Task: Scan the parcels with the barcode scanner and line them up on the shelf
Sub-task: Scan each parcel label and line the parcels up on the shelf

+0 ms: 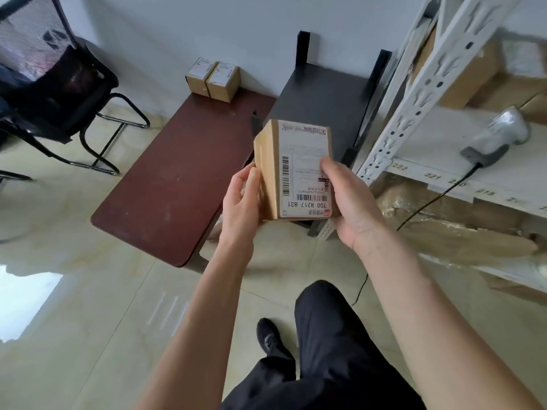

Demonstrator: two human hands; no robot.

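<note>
The parcel is held in the air over the near end of the brown table, label up. The left hand presses its left side with fingers nearly straight; the right hand grips the right edge, thumb on the label, its other fingers hidden beneath. Most of the label text is too blurred to read. Two more parcels stand at the table's far end. The scanner lies blurred on the shelf, its cable trailing down. A black chair is cut off at left.
</note>
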